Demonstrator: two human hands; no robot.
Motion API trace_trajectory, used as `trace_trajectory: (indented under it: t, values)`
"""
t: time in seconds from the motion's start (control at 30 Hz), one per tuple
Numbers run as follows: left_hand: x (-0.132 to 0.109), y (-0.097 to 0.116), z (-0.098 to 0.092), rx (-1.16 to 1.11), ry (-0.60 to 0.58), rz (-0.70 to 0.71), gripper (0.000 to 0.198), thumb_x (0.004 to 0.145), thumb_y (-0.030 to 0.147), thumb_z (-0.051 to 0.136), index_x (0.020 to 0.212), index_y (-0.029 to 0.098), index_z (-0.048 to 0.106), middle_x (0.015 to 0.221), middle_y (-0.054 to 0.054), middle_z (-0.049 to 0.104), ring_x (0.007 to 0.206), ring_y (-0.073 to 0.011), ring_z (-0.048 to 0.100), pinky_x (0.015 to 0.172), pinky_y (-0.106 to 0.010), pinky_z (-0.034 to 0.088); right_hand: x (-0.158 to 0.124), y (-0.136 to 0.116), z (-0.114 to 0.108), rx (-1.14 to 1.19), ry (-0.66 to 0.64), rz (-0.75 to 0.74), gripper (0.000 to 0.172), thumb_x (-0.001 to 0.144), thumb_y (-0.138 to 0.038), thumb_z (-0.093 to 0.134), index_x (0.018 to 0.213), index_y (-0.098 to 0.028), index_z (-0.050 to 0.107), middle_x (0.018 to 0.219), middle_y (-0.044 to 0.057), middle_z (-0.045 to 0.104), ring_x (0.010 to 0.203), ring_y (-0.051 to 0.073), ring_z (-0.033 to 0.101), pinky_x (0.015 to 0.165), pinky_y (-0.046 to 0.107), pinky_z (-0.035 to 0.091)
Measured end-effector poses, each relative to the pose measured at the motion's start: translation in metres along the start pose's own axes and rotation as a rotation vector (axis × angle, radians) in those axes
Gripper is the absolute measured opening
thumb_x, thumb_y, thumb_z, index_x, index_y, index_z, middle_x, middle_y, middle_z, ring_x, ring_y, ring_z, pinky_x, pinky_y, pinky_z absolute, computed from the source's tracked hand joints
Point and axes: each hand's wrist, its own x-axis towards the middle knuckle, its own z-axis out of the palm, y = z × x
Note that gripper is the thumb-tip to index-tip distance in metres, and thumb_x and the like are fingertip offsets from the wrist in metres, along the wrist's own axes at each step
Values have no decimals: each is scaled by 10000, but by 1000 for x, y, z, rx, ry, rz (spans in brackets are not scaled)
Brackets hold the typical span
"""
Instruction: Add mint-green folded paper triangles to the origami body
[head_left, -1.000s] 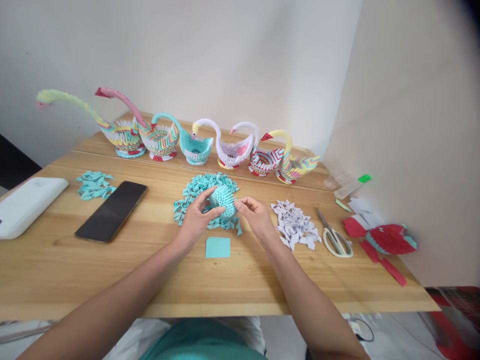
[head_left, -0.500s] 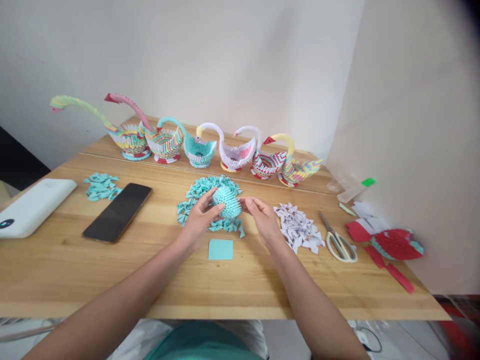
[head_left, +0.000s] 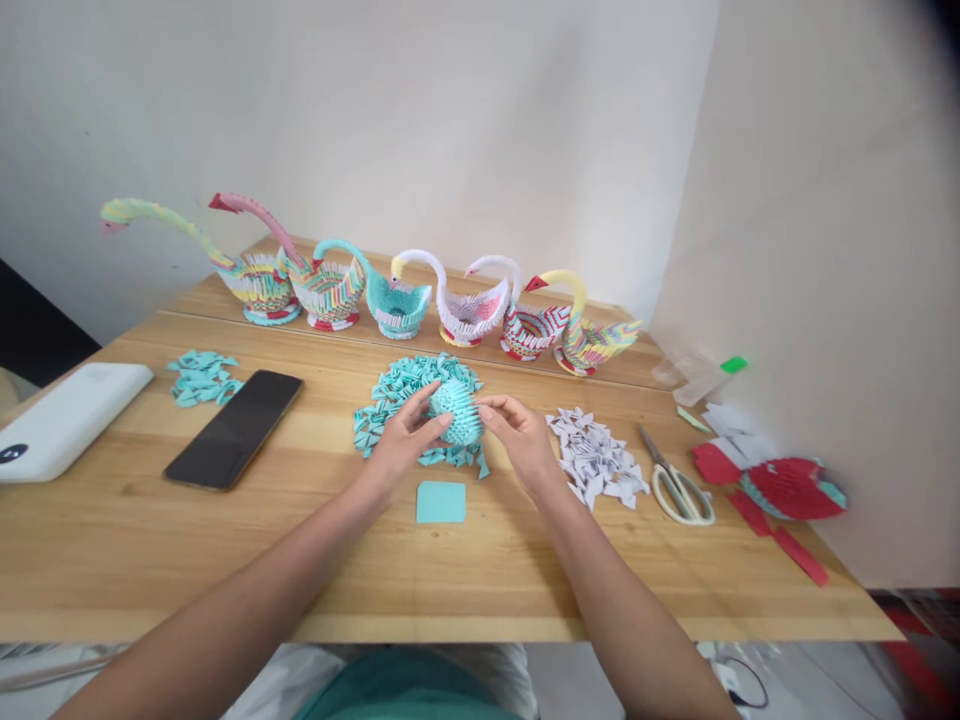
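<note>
A rounded turquoise body of interlocked folded paper pieces (head_left: pixel 459 412) is held above the table. My left hand (head_left: pixel 405 435) grips its left side, thumb in front and fingers behind. At its right edge, the thumb and forefinger of my right hand (head_left: pixel 517 435) are pinched together against the spiky rim; whether a small paper piece sits between them is too small to tell. Behind and under the body spreads a pile of loose turquoise folded pieces (head_left: pixel 397 385). A flat turquoise paper card (head_left: pixel 441 502) lies on the table nearer to me.
Several finished paper swans (head_left: pixel 399 308) line the back. At left are a white power bank (head_left: pixel 75 420), a phone (head_left: pixel 236 428) and a small turquoise pile (head_left: pixel 202 378). To the right lie white folded pieces (head_left: pixel 596 455), scissors (head_left: pixel 679 490) and a red paper model (head_left: pixel 795 487).
The turquoise body has turned slightly and shifted a little to the right in my left hand. My right fingertips have closed in on its right edge.
</note>
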Motion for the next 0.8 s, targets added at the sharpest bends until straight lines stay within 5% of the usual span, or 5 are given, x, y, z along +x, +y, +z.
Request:
trace_trajectory:
  t: [0.27, 0.53, 0.8]
  values:
    - [2, -4, -3, 127, -10, 62, 738, 741, 415, 769, 1410, 258, 500, 1214, -67, 591, 946, -184, 590, 746, -314, 577, -1, -2, 3, -25, -46, 11, 292, 709, -451, 774, 821, -216, 642, 739, -6, 632, 668, 142, 550, 617, 266, 450]
    - [1, -3, -4, 391, 52, 231, 630, 768, 350, 736, 1356, 226, 546, 1417, -99, 557, 1266, -268, 525, 1063, -402, 425, -2, 3, 5, -59, -92, -40, 456, 716, -344, 778, 1083, -241, 527, 816, -18, 636, 756, 160, 614, 724, 299, 492]
    - [-2, 0, -2, 441, 98, 229, 625, 748, 364, 744, 1335, 243, 567, 1408, -89, 568, 1229, -275, 547, 978, -366, 475, -5, 0, 1, -257, -97, -141, 488, 787, -292, 706, 1233, -242, 513, 874, 2, 649, 841, 181, 638, 835, 344, 495]
